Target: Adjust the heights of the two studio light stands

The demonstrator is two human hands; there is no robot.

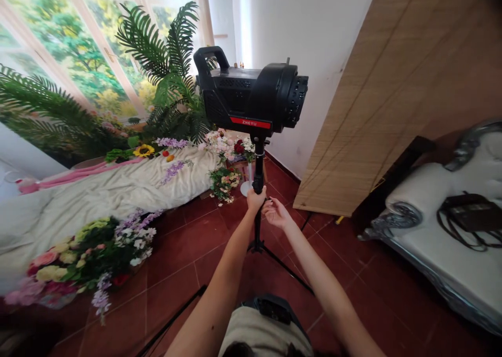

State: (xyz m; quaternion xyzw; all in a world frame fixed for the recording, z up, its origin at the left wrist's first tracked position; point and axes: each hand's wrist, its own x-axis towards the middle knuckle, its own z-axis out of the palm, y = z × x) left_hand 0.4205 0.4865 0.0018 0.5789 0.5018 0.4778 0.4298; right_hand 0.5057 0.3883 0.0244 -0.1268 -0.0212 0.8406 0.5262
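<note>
Room floored in dark red tiles (pixel 184 252), seen from above and looking forward and down. At 10 o'clock, a garden-view window backdrop (pixel 74 48) covers the wall, with artificial palm fronds (pixel 172 48) standing before it. At 9 o'clock, a cream drape (pixel 113 189) lies heaped low, with a pink cloth (pixel 78 171) along its far edge. Silk flower bunches (pixel 82 257) sit at its near edge, and a sunflower (pixel 144 150) lies toward the back. At 2 o'clock, a woven bamboo panel (pixel 376 101) leans in front of a white wall (pixel 314 33). At 3 o'clock, a white tufted sofa with a silver frame (pixel 431 273) holds a black bag with loose cords (pixel 470 213).

At 12 o'clock, a black ZHEYU studio light (pixel 247 93), carry handle on top and front end aimed toward 3 o'clock, sits on a black light stand (pixel 258 189) with tripod legs spread on the tiles.

Left hand (pixel 255 200): fingers closed around the stand's pole, below the light. Right hand (pixel 276 214): fingers (pixel 270 204) spread and part-curled, with no firm hold, just beside the pole on its right. Contact with the pole cannot be told. The light sits above both hands.
</note>
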